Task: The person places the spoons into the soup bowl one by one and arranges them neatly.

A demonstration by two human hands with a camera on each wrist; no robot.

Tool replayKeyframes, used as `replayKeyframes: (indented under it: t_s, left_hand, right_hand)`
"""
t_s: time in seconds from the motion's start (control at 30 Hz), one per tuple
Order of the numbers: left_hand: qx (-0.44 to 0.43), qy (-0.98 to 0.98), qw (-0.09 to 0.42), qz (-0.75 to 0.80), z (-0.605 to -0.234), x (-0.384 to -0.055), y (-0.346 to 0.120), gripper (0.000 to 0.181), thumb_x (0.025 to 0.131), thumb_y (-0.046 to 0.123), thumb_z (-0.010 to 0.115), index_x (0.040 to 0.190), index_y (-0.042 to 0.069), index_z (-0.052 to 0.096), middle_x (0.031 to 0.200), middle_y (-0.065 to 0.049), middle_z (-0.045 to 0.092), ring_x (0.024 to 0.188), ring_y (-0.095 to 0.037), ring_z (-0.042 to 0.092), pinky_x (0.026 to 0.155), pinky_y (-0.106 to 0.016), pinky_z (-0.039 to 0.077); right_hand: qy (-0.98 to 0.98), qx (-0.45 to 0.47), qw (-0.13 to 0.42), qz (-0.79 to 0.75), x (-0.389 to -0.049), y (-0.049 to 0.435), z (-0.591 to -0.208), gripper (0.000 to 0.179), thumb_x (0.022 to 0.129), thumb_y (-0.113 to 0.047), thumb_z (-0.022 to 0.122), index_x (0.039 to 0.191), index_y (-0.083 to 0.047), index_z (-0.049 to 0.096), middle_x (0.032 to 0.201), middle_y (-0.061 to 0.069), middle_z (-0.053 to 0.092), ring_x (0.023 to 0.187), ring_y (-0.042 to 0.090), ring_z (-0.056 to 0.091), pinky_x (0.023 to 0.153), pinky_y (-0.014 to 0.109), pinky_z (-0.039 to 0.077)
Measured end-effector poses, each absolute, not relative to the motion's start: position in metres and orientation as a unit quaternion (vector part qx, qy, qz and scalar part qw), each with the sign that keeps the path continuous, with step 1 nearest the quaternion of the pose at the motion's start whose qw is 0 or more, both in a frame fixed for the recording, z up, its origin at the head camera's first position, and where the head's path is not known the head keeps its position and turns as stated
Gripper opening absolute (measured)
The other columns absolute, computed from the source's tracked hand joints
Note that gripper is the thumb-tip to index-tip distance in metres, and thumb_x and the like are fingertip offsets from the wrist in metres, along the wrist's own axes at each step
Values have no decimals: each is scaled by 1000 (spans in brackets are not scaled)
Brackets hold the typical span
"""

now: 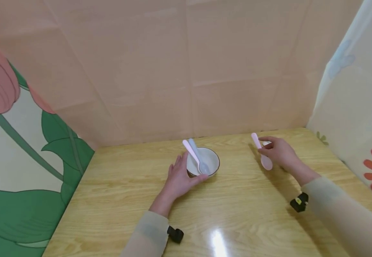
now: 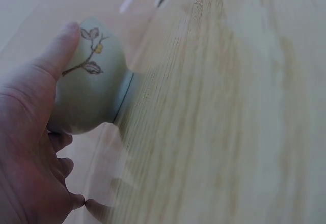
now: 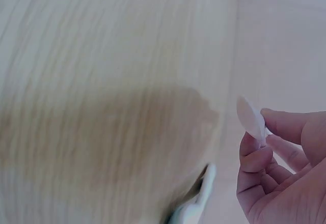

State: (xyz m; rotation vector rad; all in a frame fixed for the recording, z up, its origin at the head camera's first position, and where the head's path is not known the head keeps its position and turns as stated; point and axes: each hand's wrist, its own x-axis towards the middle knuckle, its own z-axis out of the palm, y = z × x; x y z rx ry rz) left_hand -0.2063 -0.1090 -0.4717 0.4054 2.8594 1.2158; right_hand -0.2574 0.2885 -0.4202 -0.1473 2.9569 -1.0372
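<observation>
My left hand grips a small white bowl with a dark rim, thumb on the near side and fingers round the left. In the left wrist view the bowl shows a painted leafy branch on its outside. A pink-handled utensil and a blue-grey spoon lean inside the bowl, handles up to the left. Off to the right, my right hand pinches a pink spoon above the table, bowl end downward. The right wrist view shows this spoon between thumb and fingers.
A white object, mostly hidden behind the right hand, is on the table; the right wrist view shows part of a white object too. The wooden table meets a beige-pink back wall and flower-patterned side sheets.
</observation>
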Motion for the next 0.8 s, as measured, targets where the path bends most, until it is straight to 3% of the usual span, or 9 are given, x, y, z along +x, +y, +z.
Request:
replayKeyframes:
  t_s: [0.57,0.8]
  left_hand:
    - [139,909,-6,392,-472,-203,-108,117,88,73,83,175,21,24,176,-11,38,168,-41,17,131,-68,9]
    - [137,911,-6,388,-469,-204,-107,117,88,72,83,175,21,23,176,-11,38,168,-40,16,131,-68,9]
  right_hand:
    - [904,-56,-27,-423,-249,248,-395,69,106,-18,79,165,-2,46,114,21,75,88,19,70,68,26,57]
    - [892,-69,-36,-446,-248,236,-385,77,105,-14,79,170,-7,39,113,22,75,83,23,69,64,28,56]
